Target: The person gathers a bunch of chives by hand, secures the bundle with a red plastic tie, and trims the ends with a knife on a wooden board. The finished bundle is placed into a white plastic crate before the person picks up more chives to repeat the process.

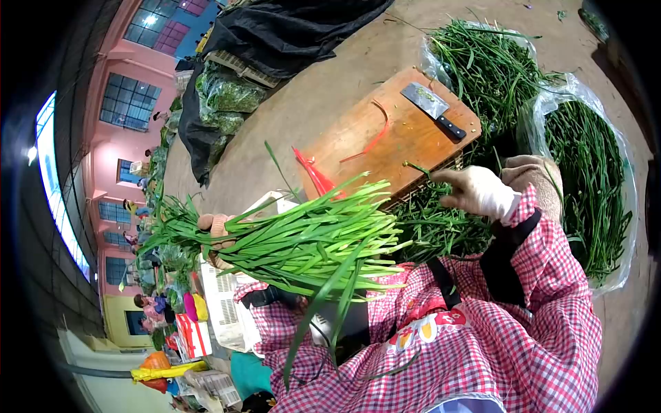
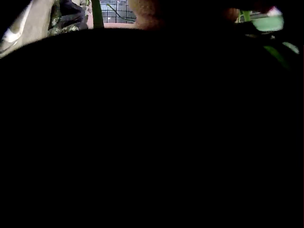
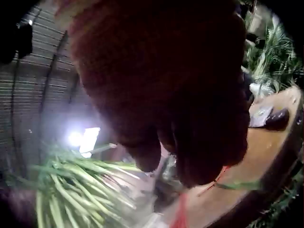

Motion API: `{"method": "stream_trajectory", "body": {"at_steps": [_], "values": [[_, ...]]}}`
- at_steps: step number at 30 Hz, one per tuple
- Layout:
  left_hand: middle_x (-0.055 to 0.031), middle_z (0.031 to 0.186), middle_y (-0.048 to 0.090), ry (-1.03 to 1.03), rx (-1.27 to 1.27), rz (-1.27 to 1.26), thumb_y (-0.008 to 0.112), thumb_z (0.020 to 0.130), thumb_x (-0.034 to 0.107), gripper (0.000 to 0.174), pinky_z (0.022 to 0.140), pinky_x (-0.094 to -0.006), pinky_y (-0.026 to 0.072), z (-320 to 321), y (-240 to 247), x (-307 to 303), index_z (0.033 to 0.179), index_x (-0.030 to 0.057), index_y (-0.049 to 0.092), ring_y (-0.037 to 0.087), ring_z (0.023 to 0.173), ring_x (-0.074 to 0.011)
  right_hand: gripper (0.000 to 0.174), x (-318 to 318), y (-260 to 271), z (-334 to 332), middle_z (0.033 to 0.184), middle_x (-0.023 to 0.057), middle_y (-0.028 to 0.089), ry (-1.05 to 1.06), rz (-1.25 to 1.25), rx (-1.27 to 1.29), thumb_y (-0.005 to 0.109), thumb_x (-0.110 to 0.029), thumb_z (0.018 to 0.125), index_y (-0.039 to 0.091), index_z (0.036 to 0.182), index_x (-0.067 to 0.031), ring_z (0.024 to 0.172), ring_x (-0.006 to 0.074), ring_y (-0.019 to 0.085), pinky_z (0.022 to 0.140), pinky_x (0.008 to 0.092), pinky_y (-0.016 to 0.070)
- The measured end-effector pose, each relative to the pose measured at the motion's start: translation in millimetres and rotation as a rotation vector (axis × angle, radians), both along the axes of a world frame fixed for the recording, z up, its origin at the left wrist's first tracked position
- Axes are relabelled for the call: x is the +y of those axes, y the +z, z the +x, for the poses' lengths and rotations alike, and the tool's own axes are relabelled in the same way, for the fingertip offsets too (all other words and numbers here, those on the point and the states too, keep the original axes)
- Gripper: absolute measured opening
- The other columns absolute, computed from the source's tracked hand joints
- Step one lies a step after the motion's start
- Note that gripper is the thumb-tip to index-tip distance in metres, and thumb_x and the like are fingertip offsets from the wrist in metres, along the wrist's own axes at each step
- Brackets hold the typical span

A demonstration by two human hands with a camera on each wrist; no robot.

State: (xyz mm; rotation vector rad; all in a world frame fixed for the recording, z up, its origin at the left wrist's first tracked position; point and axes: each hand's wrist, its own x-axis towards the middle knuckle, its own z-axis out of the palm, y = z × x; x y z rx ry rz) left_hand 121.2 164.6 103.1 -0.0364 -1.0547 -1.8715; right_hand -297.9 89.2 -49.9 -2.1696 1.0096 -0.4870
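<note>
In the head view my left hand (image 1: 219, 237), in a tan knit glove, grips a thick bunch of long green chives (image 1: 323, 237). Their pale cut ends fan out toward my body and the leafy tops trail off left. My gloved right hand (image 1: 475, 191) is raised over a heap of loose chives (image 1: 441, 227). A short green stalk (image 1: 415, 167) sticks out from its fingertips; the right wrist view shows a green blade (image 3: 240, 185) beside the curled fingers. The left wrist view is mostly black, with only a bit of glove (image 2: 145, 12) at the top.
A wooden board (image 1: 413, 155) bears a cleaver (image 1: 434, 109) and a red strip (image 1: 375, 134); more red strips (image 1: 313, 172) hang at its near left corner. Clear bags of chives (image 1: 585, 179) stand at right. A white crate (image 1: 227, 303) sits left, dark sheeting (image 1: 289, 34) beyond.
</note>
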Motion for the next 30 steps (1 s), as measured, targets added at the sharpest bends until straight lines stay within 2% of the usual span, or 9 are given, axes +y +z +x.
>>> {"method": "stream_trajectory", "body": {"at_steps": [5,6,7,14,17,21,23,27,30], "values": [[0.0023,0.059,0.050,-0.130,-0.006,0.031,0.044,0.101,0.030,0.038,0.053,-0.0320,0.0393,14,0,-1,0.075,0.0105,0.063,0.043,0.056,-0.0129,0.042,-11,40,57,0.092,0.0176,0.070,-0.017,0.345,-0.372,0.068,-0.031,0.085,0.063,0.120,-0.0088,0.083,0.0305,0.069,0.077,0.0372,0.0536],[0.0020,0.059,0.051,-0.113,0.055,-0.049,0.043,0.102,0.030,0.040,0.053,-0.0328,0.0404,18,-7,-4,0.075,0.0099,0.064,0.044,0.056,-0.0133,0.039,-14,29,69,0.080,0.0100,0.070,0.049,0.148,-0.454,0.068,-0.025,0.089,0.060,0.121,-0.0039,0.068,0.0129,0.063,0.066,0.0288,0.0518],[0.0008,0.060,0.053,-0.139,0.041,-0.089,0.042,0.102,0.029,0.041,0.054,-0.0342,0.0417,24,-8,-7,0.075,0.0094,0.065,0.046,0.057,-0.0141,0.034,-15,22,78,0.078,0.0091,0.069,0.077,0.232,-0.514,0.068,-0.024,0.089,0.064,0.115,-0.0022,0.068,0.0128,0.063,0.066,0.0297,0.0518],[-0.0048,0.067,0.060,-0.387,0.013,-0.174,0.036,0.104,0.034,0.051,0.060,-0.0374,0.0447,6,4,-24,0.075,0.0073,0.068,0.053,0.067,-0.0170,0.022,-9,21,75,0.082,0.0159,0.068,0.117,0.101,-0.337,0.066,-0.026,0.083,0.067,0.096,-0.0082,0.077,0.0342,0.066,0.070,0.0404,0.0530],[-0.0047,0.067,0.059,-0.389,-0.027,-0.201,0.039,0.103,0.034,0.046,0.059,-0.0389,0.0449,10,8,-23,0.084,0.0055,0.070,0.053,0.064,-0.0164,0.019,-8,3,57,0.081,0.0163,0.067,0.137,-0.064,-0.144,0.066,-0.021,0.081,0.066,0.094,-0.0080,0.076,0.0351,0.066,0.069,0.0425,0.0528],[-0.0054,0.073,0.059,0.014,0.062,-0.206,0.042,0.103,0.029,0.037,0.066,-0.0397,0.0454,8,2,5,0.090,0.0054,0.066,0.052,0.073,-0.0169,0.027,-26,-17,29,0.090,0.0131,0.070,0.205,-0.081,0.749,0.066,-0.009,0.075,0.067,0.102,-0.0098,0.086,0.0341,0.068,0.075,0.0428,0.0549],[-0.0046,0.075,0.058,0.016,0.012,-0.119,0.044,0.102,0.027,0.030,0.070,-0.0395,0.0454,-14,10,9,0.096,0.0051,0.065,0.052,0.076,-0.0171,0.052,-23,-25,16,0.116,0.0138,0.063,0.029,-0.234,0.361,0.067,-0.009,0.076,0.056,0.126,-0.0151,0.091,0.0331,0.067,0.075,0.0413,0.0553],[-0.0033,0.081,0.057,0.025,0.024,-0.211,0.046,0.101,0.024,0.026,0.074,-0.0388,0.0457,-16,3,0,0.109,0.0037,0.059,0.053,0.078,-0.0173,0.048,-5,51,48,0.113,0.0130,0.063,-0.032,-0.232,-0.337,0.069,-0.017,0.086,0.053,0.131,-0.0140,0.081,0.0299,0.067,0.068,0.0353,0.0554],[-0.0037,0.084,0.058,-0.036,0.027,-0.276,0.051,0.098,0.019,0.031,0.071,-0.0390,0.0480,-6,-5,-10,0.123,0.0010,0.054,0.055,0.075,-0.0158,0.041,1,63,80,0.102,0.0108,0.065,0.072,-0.389,-0.373,0.070,-0.024,0.084,0.060,0.122,-0.0129,0.079,0.0306,0.066,0.068,0.0369,0.0541]]}}
